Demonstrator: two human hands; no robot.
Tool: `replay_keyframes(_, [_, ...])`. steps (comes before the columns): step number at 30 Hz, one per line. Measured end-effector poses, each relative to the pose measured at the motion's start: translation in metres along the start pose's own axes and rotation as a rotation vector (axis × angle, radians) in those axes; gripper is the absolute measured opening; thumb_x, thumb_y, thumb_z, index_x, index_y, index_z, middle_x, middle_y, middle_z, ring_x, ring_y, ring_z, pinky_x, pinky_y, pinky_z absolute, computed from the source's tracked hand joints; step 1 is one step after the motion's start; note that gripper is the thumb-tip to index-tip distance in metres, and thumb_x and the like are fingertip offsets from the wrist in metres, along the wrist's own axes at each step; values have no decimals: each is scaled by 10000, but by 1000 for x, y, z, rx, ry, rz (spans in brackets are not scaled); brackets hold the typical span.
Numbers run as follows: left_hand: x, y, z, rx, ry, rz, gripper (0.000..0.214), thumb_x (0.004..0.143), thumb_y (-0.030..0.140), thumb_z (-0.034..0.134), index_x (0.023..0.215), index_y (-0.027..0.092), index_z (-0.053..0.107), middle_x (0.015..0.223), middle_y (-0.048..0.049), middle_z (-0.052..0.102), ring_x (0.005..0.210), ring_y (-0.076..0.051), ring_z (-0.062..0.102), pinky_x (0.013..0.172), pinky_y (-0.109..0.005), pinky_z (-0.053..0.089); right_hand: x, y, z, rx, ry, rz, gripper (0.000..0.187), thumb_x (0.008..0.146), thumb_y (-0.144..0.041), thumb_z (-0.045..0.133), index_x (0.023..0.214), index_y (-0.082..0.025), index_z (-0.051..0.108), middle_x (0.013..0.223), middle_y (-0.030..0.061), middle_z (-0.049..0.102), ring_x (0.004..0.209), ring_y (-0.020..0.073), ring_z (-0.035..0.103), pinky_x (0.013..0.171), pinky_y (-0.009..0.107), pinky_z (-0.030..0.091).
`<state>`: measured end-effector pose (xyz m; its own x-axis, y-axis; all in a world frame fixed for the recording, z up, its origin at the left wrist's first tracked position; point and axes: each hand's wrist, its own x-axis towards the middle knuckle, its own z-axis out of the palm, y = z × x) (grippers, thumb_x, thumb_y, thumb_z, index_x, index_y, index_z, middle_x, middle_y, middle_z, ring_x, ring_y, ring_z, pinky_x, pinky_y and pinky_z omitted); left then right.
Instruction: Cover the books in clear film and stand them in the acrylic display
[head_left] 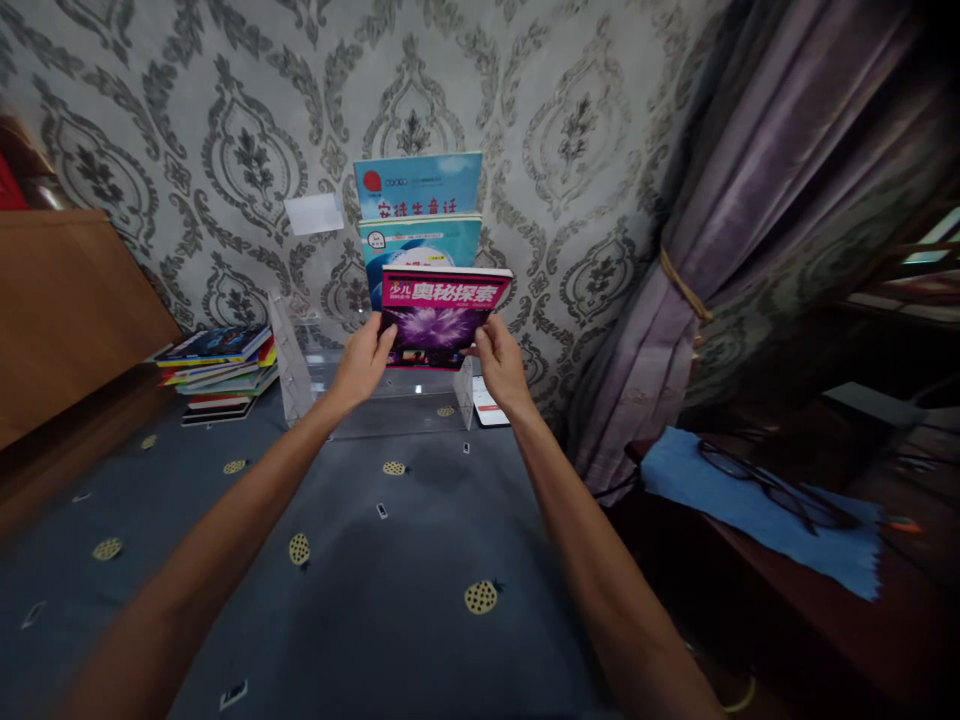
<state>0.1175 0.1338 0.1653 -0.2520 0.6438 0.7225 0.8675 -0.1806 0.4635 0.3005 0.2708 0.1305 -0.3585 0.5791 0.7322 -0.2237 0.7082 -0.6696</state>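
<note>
A magenta and purple book (442,322) is held upright, tilted a little back, between my two hands. My left hand (365,358) grips its left edge, thumb on the front cover. At the right edge, my right hand (499,362) pinches the lower corner. Behind it two books stand in a clear acrylic rack (296,385): a teal one (390,240) and, higher at the back, a light blue one (420,185). The held book covers much of the teal one. Whether its lower edge touches the rack, I cannot tell.
A stack of books (217,370) lies left of the rack on the dark patterned cloth (360,620). A white phone-like object (491,402) lies behind the rack's right side. Glasses (772,480) rest on a blue cloth (690,470) at right, beside a tied purple curtain (712,220).
</note>
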Motion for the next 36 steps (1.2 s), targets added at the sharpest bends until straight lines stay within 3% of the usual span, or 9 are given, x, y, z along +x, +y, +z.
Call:
replay_keyframes(7, [5,13,-6,35,28,57,300,1020,462,389,1008,209,549,816,-48,595,860,-240,663,830,-382,507,2,-14,-3,3,25,-48,404,984,-613,399,1067,-255,567,996,68,617,908,221,621,844,451,622])
replay_keyframes(14, [-6,-10,2,29,-31,-22,282,1010,414,370,1080,212,554,822,-59,628,791,-230,658,773,-364,502,0,6,4,9,-54,15,451,967,-622,423,1156,-259,612,1026,66,645,905,227,631,815,449,626])
replay_keyframes(19, [-9,-24,10,99,-82,-69,314,1012,389,339,1120,188,555,926,-89,672,851,-229,659,794,-351,503,-2,16,4,-37,-89,0,401,992,-507,401,1210,-244,611,961,67,637,813,212,619,773,424,619])
replay_keyframes(24, [-15,-27,17,190,-86,-73,283,1000,364,373,1044,183,585,1006,-122,688,959,-263,643,866,-380,488,-2,26,2,-285,-23,-30,272,959,-365,414,1010,-237,648,922,84,631,910,262,589,854,450,542])
replay_keyframes(27, [-18,-28,19,254,-83,-94,255,994,345,389,1012,181,583,1013,-139,688,974,-281,645,867,-389,480,-3,32,2,-320,-11,-26,209,915,-320,459,906,-231,647,854,85,626,878,272,582,853,448,512])
replay_keyframes(32, [-17,-32,22,327,-62,-149,174,983,324,438,1021,199,553,932,-111,692,888,-268,667,789,-352,477,-7,38,5,-306,16,-2,273,885,-289,478,1087,-213,645,960,95,688,902,265,630,838,420,510])
replay_keyframes(36, [-14,-35,24,352,-38,-177,149,981,330,459,1002,205,536,881,-91,689,838,-255,675,739,-330,464,-10,36,7,-294,48,18,312,885,-280,482,1162,-213,610,908,68,698,827,242,650,787,393,529])
